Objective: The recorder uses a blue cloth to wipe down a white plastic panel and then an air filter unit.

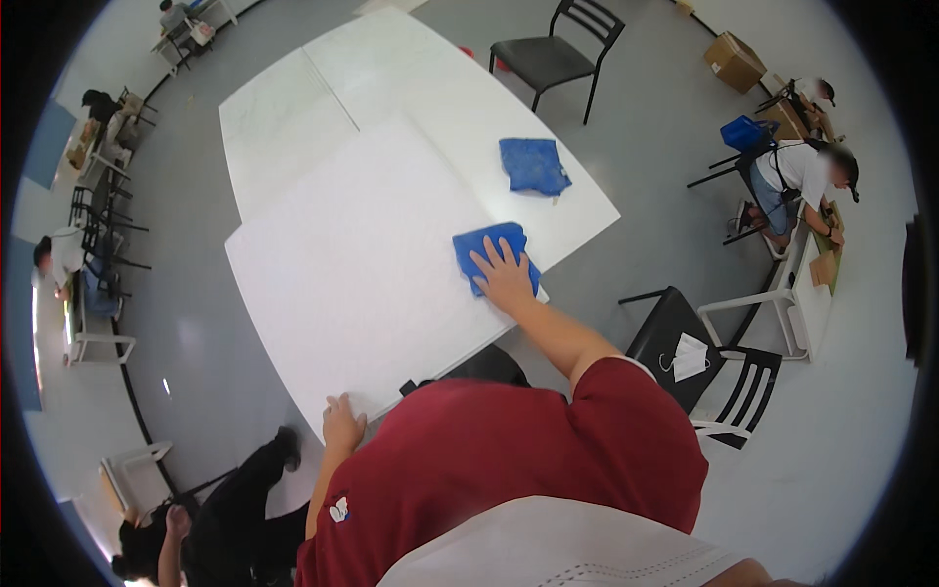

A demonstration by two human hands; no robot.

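My right hand lies with its fingers spread on a folded blue cloth near the right edge of a white board or tabletop. My left hand rests at that surface's near left edge, fingertips on top and apart. A second blue cloth lies farther back on the white table section.
A black chair stands beyond the table. Another chair at my right holds a white mask. People work at side desks left and right. A person in black is close at lower left. Cardboard boxes sit back right.
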